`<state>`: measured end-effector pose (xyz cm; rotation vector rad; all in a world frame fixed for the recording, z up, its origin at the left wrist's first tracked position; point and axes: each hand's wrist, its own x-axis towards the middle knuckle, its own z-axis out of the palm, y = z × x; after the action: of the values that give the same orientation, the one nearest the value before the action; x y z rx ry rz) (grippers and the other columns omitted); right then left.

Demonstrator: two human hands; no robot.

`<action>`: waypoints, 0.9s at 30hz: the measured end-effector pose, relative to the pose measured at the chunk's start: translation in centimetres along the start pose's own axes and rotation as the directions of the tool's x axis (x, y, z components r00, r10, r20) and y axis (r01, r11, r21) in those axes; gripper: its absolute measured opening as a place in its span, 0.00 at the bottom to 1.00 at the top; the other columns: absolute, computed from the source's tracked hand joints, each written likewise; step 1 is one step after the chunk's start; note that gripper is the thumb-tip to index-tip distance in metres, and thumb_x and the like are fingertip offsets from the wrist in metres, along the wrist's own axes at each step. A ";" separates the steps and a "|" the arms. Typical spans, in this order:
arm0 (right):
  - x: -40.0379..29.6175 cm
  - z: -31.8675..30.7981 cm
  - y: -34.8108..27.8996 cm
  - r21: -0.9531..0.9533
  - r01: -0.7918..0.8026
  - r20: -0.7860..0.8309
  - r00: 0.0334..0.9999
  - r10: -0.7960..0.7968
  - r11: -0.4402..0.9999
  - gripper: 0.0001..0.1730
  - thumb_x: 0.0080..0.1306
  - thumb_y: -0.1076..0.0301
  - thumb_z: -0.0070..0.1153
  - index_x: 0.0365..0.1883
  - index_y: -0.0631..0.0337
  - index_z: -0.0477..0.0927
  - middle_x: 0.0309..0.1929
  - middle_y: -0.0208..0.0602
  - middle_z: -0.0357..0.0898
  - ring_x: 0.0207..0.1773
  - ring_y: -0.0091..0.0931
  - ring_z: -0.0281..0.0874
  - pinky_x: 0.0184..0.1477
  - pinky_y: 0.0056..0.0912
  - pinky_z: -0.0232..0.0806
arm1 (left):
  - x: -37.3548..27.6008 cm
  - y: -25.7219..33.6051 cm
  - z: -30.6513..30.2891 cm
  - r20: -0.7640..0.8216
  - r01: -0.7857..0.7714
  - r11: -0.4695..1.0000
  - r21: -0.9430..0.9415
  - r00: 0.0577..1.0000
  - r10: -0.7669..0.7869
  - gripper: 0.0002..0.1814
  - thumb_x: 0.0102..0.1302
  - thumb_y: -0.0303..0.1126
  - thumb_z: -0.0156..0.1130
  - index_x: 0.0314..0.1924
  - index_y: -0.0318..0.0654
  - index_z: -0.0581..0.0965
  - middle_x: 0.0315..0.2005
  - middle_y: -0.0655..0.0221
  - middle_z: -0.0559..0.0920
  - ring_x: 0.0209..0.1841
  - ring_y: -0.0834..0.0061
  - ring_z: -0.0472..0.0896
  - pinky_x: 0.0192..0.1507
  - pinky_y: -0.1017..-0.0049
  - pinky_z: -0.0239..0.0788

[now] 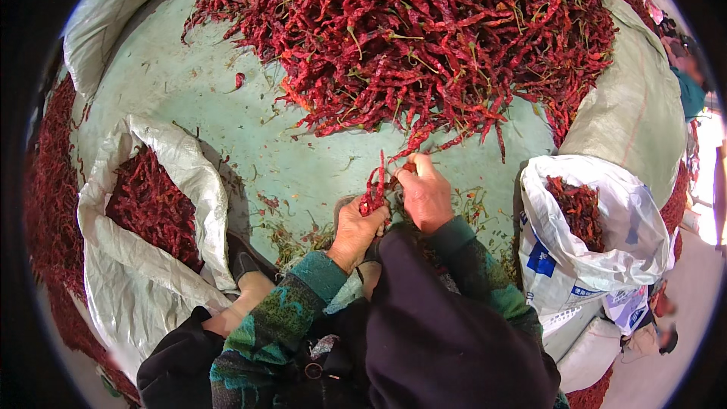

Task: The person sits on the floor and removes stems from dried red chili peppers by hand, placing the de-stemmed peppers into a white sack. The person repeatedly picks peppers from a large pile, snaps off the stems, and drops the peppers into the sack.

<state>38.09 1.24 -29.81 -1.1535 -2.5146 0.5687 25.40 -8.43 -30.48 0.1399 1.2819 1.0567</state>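
Note:
My left hand (pixel 356 231) is closed around a few dried red chili peppers (pixel 375 190), one of them pointing up past the fingers. Just to its right, my right hand (pixel 425 192) pinches a dried chili between thumb and fingertips, partly hidden by the fingers. Both hands are low over the pale green floor, close together but apart. Beyond them spreads a large heap of dried red chilies (pixel 409 40), many with stems; its near edge reaches almost to my right hand.
An open white woven sack (pixel 210 199) holding chilies stands at left, another white sack (pixel 630 210) with darker chilies at right. Filled sacks (pixel 630 96) border the heap. Stem scraps (pixel 295 241) lie near my shoes. More chilies (pixel 57 199) lie far left; people appear at the far right edge.

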 end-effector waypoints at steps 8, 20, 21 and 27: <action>1.1 -5.2 -1.6 0.215 -0.170 -0.133 0.970 0.201 0.962 0.07 0.57 0.75 0.56 0.34 0.64 0.76 0.29 0.40 0.75 0.27 0.32 0.76 0.29 0.32 0.67 | 0.4 0.2 -0.6 -0.016 0.020 0.991 -0.133 1.000 -0.022 0.06 0.60 0.24 0.58 0.38 0.35 0.74 0.26 0.73 0.76 0.25 0.83 0.71 0.28 0.81 0.65; -2.8 -0.4 -2.4 0.701 -0.408 0.199 0.900 0.389 0.585 0.07 0.58 0.72 0.56 0.33 0.65 0.78 0.27 0.33 0.78 0.29 0.18 0.72 0.32 0.23 0.66 | -1.2 0.5 0.3 0.186 -0.064 0.996 -0.065 0.980 0.075 0.16 0.61 0.32 0.61 0.48 0.33 0.74 0.41 0.69 0.79 0.44 0.80 0.74 0.48 0.78 0.66; -2.9 -1.0 -2.5 0.653 -0.498 0.265 0.856 0.444 0.571 0.07 0.59 0.72 0.55 0.34 0.66 0.78 0.26 0.30 0.77 0.29 0.18 0.71 0.32 0.22 0.65 | -0.6 -0.6 0.1 0.171 -0.099 0.995 -0.008 0.980 0.099 0.18 0.61 0.30 0.61 0.51 0.33 0.73 0.43 0.70 0.78 0.46 0.79 0.74 0.51 0.78 0.66; -4.2 0.1 -1.7 0.817 -0.577 0.455 0.649 0.610 0.005 0.04 0.63 0.75 0.51 0.34 0.66 0.76 0.17 0.18 0.65 0.16 0.10 0.55 0.18 0.15 0.47 | 0.6 -1.6 0.8 0.204 -0.267 0.943 0.196 0.952 0.227 0.15 0.60 0.27 0.59 0.47 0.31 0.73 0.32 0.70 0.79 0.36 0.83 0.71 0.39 0.76 0.68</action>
<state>39.61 -3.03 -29.61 -1.5280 -0.9138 1.8872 26.88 -8.57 -31.62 0.5684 1.2362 1.0843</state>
